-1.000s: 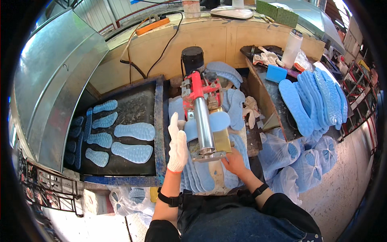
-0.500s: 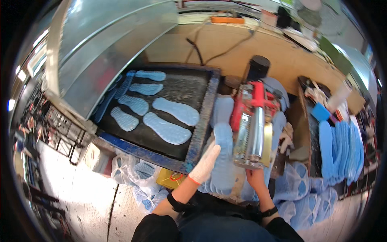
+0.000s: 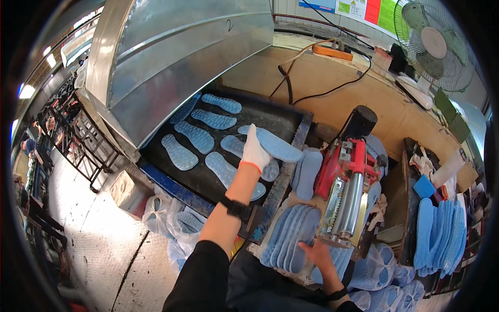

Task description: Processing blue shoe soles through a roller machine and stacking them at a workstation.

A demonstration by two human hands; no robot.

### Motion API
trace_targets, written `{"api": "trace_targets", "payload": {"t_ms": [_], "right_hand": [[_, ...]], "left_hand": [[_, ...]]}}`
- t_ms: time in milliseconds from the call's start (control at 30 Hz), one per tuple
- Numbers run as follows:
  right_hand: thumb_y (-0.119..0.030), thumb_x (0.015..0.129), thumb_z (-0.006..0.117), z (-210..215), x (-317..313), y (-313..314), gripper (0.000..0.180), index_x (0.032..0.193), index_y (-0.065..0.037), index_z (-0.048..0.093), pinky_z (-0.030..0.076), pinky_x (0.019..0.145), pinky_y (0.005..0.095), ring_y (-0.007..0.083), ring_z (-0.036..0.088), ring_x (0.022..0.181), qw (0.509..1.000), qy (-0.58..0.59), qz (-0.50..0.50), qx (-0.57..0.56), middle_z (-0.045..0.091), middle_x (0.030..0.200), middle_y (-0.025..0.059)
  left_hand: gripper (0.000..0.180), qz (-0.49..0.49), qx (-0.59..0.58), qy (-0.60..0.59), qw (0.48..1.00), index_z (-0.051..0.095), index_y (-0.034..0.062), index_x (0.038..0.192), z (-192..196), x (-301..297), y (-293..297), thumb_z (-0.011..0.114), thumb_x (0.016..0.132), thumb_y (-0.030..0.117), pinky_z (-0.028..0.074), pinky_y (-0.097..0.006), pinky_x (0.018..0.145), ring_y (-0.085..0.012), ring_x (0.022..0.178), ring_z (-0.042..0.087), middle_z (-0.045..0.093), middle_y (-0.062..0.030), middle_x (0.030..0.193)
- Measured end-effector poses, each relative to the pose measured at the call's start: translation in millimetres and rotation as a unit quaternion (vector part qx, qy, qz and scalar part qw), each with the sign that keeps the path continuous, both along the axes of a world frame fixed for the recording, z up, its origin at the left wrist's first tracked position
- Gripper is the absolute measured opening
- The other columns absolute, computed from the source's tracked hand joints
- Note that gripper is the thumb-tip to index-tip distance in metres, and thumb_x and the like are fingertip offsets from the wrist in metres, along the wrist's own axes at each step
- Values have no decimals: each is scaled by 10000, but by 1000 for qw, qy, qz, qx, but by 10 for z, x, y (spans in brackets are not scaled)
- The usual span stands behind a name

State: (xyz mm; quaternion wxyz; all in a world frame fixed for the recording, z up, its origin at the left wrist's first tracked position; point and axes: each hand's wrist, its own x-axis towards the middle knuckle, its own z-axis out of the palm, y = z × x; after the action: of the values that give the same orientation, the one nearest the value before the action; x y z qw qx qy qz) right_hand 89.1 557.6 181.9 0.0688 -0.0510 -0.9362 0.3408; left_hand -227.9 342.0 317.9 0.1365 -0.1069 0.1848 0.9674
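My left hand [image 3: 253,151], in a white glove with an orange cuff, grips a blue insole [image 3: 280,146] near its far-left end. It holds the insole tilted above the black bed [image 3: 267,115] of a blue-framed conveyor, where several dimpled blue insoles [image 3: 179,152] lie spread out. Bare and with fingers apart, my right hand [image 3: 318,256] is beside a fanned stack of blue insoles [image 3: 291,236]. Whether its fingertips touch the stack I cannot tell. Just beyond that hand stands a red machine [image 3: 358,161] with a shiny metal roller [image 3: 349,205].
A sheet-metal hood [image 3: 182,62] covers the conveyor's far-left part. To the right, upright blue insoles [image 3: 442,234] stand in a row on a side table. Plastic bags [image 3: 371,270] of insoles lie below it. A fan [image 3: 434,44] stands at the back right.
My left hand has moved from the stack beside the roller to above the conveyor, carrying an insole. My right hand has come away from the roller's near end. The view has shifted.
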Motion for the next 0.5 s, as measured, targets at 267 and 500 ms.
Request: {"api": "trace_targets", "payload": {"t_ms": [267, 500], "right_hand": [[-456, 784, 731, 20, 16, 105, 669, 1243, 0, 562, 395, 994, 461, 401, 533, 1146, 996, -77, 11, -38, 585, 1225, 224], [-387, 743, 784, -85, 45, 142, 640, 1185, 21, 566, 442, 907, 427, 387, 570, 1086, 999, -44, 29, -6, 596, 1171, 244]], "left_hand": [[786, 56, -132, -80, 986, 360, 51, 1424, -146, -682, 200, 502, 881, 601, 366, -510, 1045, -367, 1269, 465, 409, -187, 1453], [878, 106, -579, -4, 808, 355, -138, 1361, 28, -546, 134, 495, 867, 574, 335, -410, 1063, -386, 1305, 433, 428, -299, 1406]]}}
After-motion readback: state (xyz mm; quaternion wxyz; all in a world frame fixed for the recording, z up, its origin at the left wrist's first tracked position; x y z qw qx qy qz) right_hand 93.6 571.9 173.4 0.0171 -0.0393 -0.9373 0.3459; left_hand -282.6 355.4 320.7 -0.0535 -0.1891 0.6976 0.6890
